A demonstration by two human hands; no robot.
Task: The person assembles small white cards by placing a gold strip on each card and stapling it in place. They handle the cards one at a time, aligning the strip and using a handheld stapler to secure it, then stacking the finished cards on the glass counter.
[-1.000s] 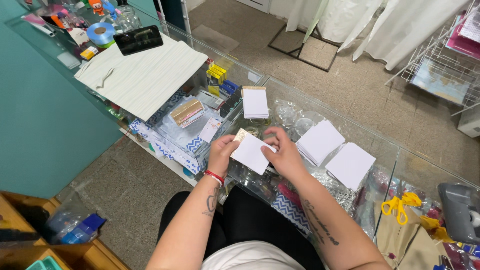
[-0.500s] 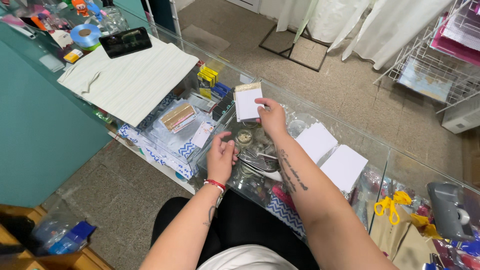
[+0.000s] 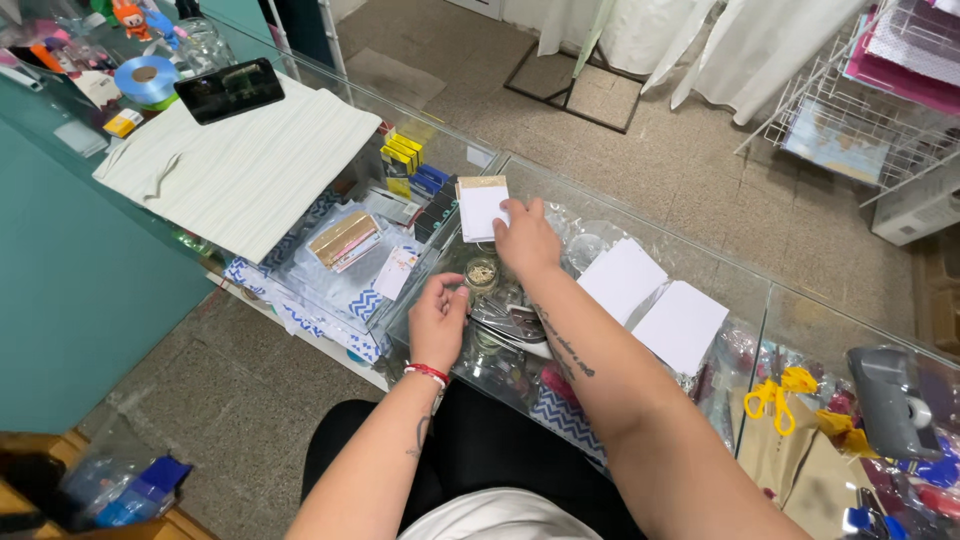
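Observation:
My right hand reaches forward over the glass counter, its fingers resting on the edge of a small stack of white cards with a tan top strip. My left hand lies nearer me on the glass, fingers curled by a small round container; a red bracelet circles that wrist. Two more piles of white cards lie on the glass to the right of my right forearm.
A striped white cloth covers the counter's left part, with a black phone and blue tape roll beyond. Yellow scissors and a grey tape dispenser sit at right. Small goods fill the case under the glass.
My right hand carried the white card away from my left hand and laid it on the stack farther out. My left hand let go and settled on the glass.

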